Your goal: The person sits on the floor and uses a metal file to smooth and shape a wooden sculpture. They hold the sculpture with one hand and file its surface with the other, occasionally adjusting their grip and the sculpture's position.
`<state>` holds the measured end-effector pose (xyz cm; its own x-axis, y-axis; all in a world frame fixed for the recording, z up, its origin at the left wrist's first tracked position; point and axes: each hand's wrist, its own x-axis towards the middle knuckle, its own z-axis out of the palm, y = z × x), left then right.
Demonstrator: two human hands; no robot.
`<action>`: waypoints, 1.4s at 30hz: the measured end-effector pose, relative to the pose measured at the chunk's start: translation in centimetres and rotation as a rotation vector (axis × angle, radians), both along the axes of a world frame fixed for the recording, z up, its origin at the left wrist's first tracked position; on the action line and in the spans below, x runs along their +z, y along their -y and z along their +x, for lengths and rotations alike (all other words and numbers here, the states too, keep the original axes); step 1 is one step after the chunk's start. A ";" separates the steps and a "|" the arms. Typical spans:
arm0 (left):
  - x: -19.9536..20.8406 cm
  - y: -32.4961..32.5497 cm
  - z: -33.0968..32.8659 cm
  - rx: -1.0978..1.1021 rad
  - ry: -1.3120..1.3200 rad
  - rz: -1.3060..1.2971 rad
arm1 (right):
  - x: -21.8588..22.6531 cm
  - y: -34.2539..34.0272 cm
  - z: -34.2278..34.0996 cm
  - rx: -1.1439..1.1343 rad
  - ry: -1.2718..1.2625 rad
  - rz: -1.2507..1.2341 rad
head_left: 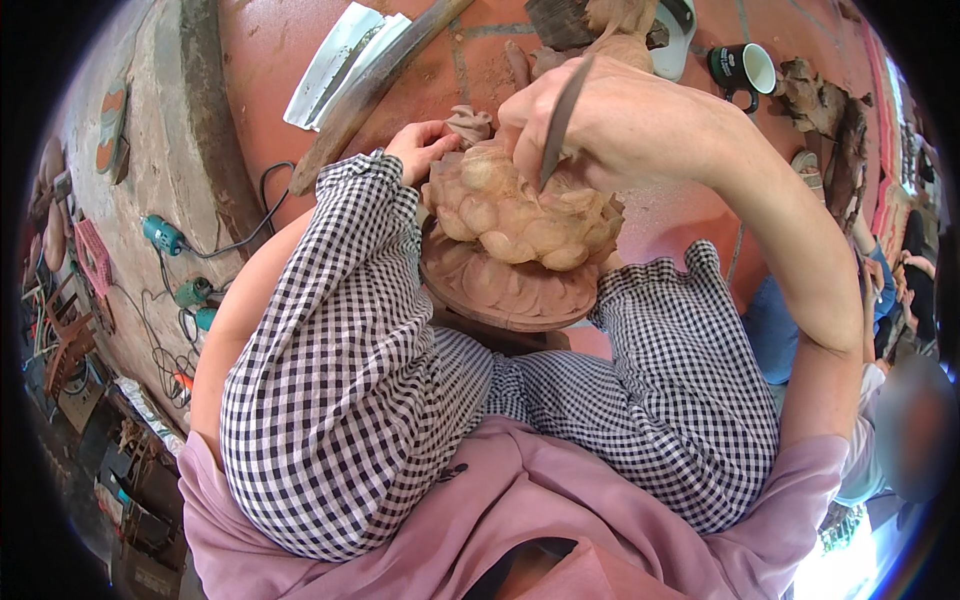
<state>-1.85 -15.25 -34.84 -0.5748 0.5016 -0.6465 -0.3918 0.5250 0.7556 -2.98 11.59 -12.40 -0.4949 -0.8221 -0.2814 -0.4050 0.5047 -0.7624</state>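
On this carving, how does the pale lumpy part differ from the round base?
The lumpy part is yellowish brown; the round base is darker and redder.
The lumpy part bulges in rounded knobs; the round base has petal-like relief above a curved rim.
The narrow tool points at the lumpy part, not the round base.
Both look carved.

The right hand [612,112] hides some of its fingers; the pole [378,82] runs off the top — a person's head [914,428] is blurred.
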 end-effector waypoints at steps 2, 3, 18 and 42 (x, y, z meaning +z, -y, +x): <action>-0.2 0.0 -0.2 -0.060 0.015 -0.043 | -0.2 0.1 -0.2 0.019 -0.065 0.010; -0.2 0.0 -0.4 -0.092 0.021 -0.065 | -0.4 -0.3 0.1 0.010 -0.051 -0.024; -2.5 0.6 -0.5 -0.052 0.017 0.034 | -1.7 -1.4 1.0 -0.072 0.013 -0.137; -1.9 0.7 -0.5 -0.047 0.077 0.029 | -1.6 -1.6 1.8 -0.217 0.022 -0.176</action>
